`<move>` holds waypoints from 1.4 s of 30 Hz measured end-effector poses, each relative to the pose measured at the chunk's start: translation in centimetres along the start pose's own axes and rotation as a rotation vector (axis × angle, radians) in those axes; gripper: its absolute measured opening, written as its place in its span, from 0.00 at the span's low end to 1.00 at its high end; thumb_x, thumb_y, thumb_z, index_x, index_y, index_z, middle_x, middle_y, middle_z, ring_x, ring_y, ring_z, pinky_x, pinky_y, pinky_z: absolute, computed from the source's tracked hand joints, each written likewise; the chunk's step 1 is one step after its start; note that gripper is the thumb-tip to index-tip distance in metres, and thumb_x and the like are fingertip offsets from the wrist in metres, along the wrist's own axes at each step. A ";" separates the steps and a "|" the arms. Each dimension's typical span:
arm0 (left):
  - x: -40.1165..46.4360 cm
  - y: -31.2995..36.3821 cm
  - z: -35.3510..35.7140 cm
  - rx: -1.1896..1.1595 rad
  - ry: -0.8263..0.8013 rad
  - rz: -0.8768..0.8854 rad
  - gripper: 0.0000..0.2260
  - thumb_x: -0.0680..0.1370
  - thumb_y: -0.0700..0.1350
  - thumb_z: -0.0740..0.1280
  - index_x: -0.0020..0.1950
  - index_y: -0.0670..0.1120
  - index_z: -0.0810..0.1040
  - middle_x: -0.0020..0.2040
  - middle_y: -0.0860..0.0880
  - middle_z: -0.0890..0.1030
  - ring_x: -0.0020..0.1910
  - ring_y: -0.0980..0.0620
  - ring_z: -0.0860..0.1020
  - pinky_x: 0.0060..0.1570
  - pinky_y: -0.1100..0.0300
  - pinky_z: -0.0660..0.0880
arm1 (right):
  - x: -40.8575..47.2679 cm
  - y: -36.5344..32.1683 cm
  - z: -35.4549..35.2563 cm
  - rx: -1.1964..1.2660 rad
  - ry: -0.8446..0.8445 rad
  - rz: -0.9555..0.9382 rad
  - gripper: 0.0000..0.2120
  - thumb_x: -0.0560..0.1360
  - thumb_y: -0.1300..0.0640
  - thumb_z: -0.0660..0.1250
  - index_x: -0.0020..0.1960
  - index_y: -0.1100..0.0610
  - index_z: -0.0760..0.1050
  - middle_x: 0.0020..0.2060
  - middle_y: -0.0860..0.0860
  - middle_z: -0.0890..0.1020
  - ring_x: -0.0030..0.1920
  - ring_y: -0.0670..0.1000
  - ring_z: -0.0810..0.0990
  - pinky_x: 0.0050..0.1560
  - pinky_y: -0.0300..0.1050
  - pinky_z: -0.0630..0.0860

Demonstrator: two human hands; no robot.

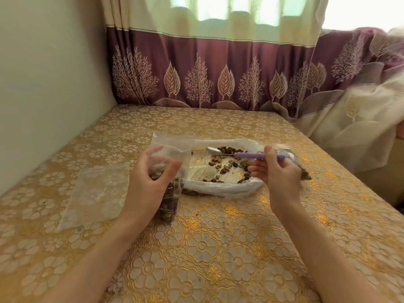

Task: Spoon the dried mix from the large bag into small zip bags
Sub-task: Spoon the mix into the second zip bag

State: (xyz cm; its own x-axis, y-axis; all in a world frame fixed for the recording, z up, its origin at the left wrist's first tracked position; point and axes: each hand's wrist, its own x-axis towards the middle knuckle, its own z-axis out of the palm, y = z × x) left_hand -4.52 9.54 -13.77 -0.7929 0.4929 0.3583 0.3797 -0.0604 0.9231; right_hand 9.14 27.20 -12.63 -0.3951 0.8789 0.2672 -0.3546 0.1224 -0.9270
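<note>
The left hand (150, 182) hides the middle of the small zip bag (169, 171) it grips upright. The right hand (277, 169) pinches a purple spoon (244, 154) over the large bag (220, 169), covering a filled bag (302, 169) behind. An empty bag (96, 193) lies left on the table (218, 248).

No readable text, label, brand, number or sign shows anywhere: the bags are clear and unprinted, and the tablecloth and curtain carry only floral and leaf patterns.
</note>
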 end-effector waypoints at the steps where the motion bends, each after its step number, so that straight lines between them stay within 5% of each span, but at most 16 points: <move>1: 0.0 0.0 0.0 0.001 0.000 0.002 0.21 0.65 0.61 0.68 0.56 0.62 0.69 0.47 0.59 0.81 0.48 0.66 0.78 0.46 0.64 0.72 | 0.2 0.3 -0.1 -0.020 -0.001 0.026 0.17 0.79 0.53 0.62 0.38 0.61 0.79 0.38 0.58 0.85 0.30 0.48 0.79 0.31 0.35 0.77; 7: 0.0 0.1 0.0 0.000 -0.008 0.009 0.19 0.65 0.61 0.68 0.54 0.63 0.69 0.48 0.57 0.81 0.47 0.66 0.78 0.44 0.65 0.72 | 0.9 1.6 -0.2 -0.088 -0.007 0.079 0.18 0.79 0.54 0.63 0.35 0.61 0.80 0.32 0.55 0.85 0.28 0.47 0.80 0.28 0.34 0.76; 12: 0.0 0.1 0.1 -0.009 -0.012 0.015 0.20 0.64 0.62 0.68 0.54 0.64 0.69 0.48 0.57 0.81 0.47 0.61 0.80 0.43 0.63 0.73 | 1.4 2.0 -0.3 -0.110 0.051 0.084 0.16 0.79 0.54 0.63 0.37 0.61 0.82 0.36 0.54 0.86 0.31 0.47 0.81 0.32 0.34 0.78; 16: 0.0 0.0 0.1 -0.005 -0.010 0.026 0.19 0.65 0.62 0.68 0.54 0.64 0.69 0.46 0.59 0.81 0.45 0.62 0.80 0.43 0.64 0.72 | 1.8 2.4 -0.4 -0.096 0.170 0.086 0.19 0.78 0.56 0.65 0.30 0.54 0.82 0.31 0.51 0.85 0.31 0.46 0.82 0.36 0.35 0.80; 23: -0.1 0.1 0.1 0.014 -0.017 0.042 0.17 0.67 0.60 0.68 0.53 0.65 0.68 0.44 0.69 0.79 0.44 0.70 0.78 0.38 0.72 0.71 | 2.0 2.9 -0.5 -0.173 0.147 0.103 0.11 0.77 0.56 0.66 0.38 0.54 0.83 0.36 0.51 0.86 0.35 0.47 0.84 0.45 0.43 0.81; 28: -0.1 0.0 0.1 -0.003 -0.012 0.029 0.17 0.66 0.61 0.68 0.52 0.66 0.69 0.44 0.66 0.80 0.44 0.67 0.79 0.41 0.65 0.71 | 2.0 2.7 -0.6 -0.136 0.137 0.123 0.13 0.78 0.57 0.65 0.39 0.56 0.84 0.36 0.52 0.86 0.35 0.47 0.83 0.50 0.47 0.80; 33: 0.0 0.1 0.1 -0.006 -0.017 0.028 0.18 0.65 0.61 0.68 0.53 0.65 0.69 0.44 0.67 0.80 0.44 0.67 0.79 0.41 0.67 0.71 | 1.6 2.0 -0.6 -0.089 0.093 0.097 0.13 0.79 0.58 0.63 0.40 0.59 0.83 0.39 0.55 0.86 0.35 0.47 0.83 0.45 0.42 0.81; 37: 0.0 0.1 0.1 -0.006 -0.016 0.031 0.18 0.66 0.59 0.69 0.53 0.64 0.69 0.44 0.64 0.81 0.45 0.66 0.79 0.36 0.71 0.73 | 0.8 0.6 -0.1 -0.001 0.049 0.052 0.19 0.79 0.60 0.63 0.31 0.56 0.83 0.33 0.53 0.85 0.34 0.47 0.82 0.38 0.35 0.80; 42: 0.0 0.2 0.2 0.004 -0.015 0.028 0.19 0.64 0.61 0.68 0.53 0.63 0.69 0.43 0.61 0.81 0.43 0.69 0.78 0.41 0.69 0.70 | -0.4 -1.6 1.2 0.076 0.001 -0.021 0.12 0.78 0.58 0.64 0.41 0.63 0.80 0.34 0.56 0.84 0.34 0.49 0.82 0.37 0.36 0.79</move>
State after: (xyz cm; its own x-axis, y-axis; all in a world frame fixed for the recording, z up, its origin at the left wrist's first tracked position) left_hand -4.38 9.66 -13.63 -0.7748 0.5040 0.3817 0.4034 -0.0708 0.9123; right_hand 8.82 26.12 -10.91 -0.3863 0.8769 0.2861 -0.4262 0.1054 -0.8985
